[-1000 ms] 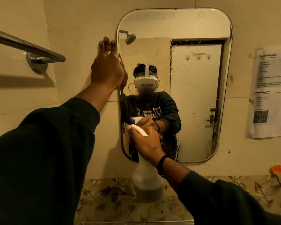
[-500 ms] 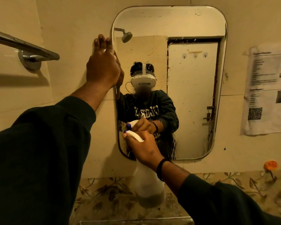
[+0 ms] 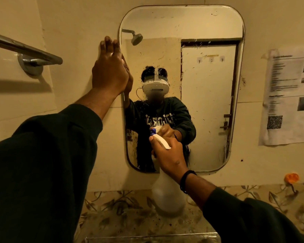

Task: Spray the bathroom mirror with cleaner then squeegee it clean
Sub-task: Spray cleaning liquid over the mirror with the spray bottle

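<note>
A rounded rectangular mirror hangs on the cream wall, speckled with droplets and runs of liquid across its middle. My left hand lies flat with straight fingers against the wall at the mirror's left edge. My right hand grips the white trigger head of a translucent spray bottle, its blue nozzle close to the lower part of the glass. The bottle hangs below my fist. No squeegee is in view.
A metal towel bar sticks out of the wall at the upper left. A printed paper sheet is taped to the right of the mirror. Floral tiles run below, with a small orange object at the right.
My view drifted slightly, so the mirror sits a little differently in frame. Both hands keep their places: left on the mirror's edge, right on the sprayer near the glass.
</note>
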Available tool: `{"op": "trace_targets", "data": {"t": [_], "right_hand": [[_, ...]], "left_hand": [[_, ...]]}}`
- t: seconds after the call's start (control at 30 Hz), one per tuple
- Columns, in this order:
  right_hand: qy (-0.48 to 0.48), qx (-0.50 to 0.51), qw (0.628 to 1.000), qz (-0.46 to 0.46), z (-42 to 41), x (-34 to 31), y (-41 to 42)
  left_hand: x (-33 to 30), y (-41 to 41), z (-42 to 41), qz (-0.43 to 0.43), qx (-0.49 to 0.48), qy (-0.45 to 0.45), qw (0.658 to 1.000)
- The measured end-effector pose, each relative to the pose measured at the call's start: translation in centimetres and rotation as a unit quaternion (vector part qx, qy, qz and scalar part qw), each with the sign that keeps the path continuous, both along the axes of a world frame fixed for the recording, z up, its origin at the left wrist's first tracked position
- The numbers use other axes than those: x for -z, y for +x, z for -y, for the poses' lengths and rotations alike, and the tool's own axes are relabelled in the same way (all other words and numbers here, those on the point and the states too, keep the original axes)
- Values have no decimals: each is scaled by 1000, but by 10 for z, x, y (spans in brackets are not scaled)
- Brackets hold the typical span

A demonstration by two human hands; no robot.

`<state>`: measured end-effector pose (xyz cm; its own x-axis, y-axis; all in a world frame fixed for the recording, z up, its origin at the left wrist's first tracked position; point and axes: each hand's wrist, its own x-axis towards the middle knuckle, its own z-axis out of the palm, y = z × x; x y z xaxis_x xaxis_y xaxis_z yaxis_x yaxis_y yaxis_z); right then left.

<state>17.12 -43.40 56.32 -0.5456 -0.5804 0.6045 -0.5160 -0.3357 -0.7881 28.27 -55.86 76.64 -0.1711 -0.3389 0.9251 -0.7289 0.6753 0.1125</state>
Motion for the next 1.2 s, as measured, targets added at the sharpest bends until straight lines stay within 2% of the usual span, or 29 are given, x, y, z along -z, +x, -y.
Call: {"op": "trace_targets", "data": {"t": [0.1, 0.2, 0.33, 0.43, 0.6, 0.77, 0.87, 1.0, 1.2], "right_hand": [[26, 46, 998, 31, -1, 4, -12], [43, 34, 997, 54, -5, 9, -20], [33, -17, 999, 31, -14, 9, -22], [33, 11, 999, 11, -16, 9, -25], [59, 34, 997, 43, -26, 13, -40], [37, 0, 999, 35, -41, 15, -47], [35, 32, 999, 26, -45, 19, -54], [42, 70, 994, 68, -50, 24, -67], [14, 51, 997, 64, -62, 19, -73]], "left_hand": [[0, 0, 0, -2, -2, -1, 1000], [1, -1, 1, -1, -1, -2, 1000], [1, -1, 3, 1, -1, -5, 1000], [0, -1, 5, 6, -2, -6, 1000], [0, -2, 9, 8, -3, -10, 1000], [1, -3, 12, 7, -7, -13, 1000], [1, -3, 11, 7, -5, -13, 1000], [1, -4, 10, 5, -4, -11, 1000], [1, -4, 9, 1, -3, -11, 1000]]}}
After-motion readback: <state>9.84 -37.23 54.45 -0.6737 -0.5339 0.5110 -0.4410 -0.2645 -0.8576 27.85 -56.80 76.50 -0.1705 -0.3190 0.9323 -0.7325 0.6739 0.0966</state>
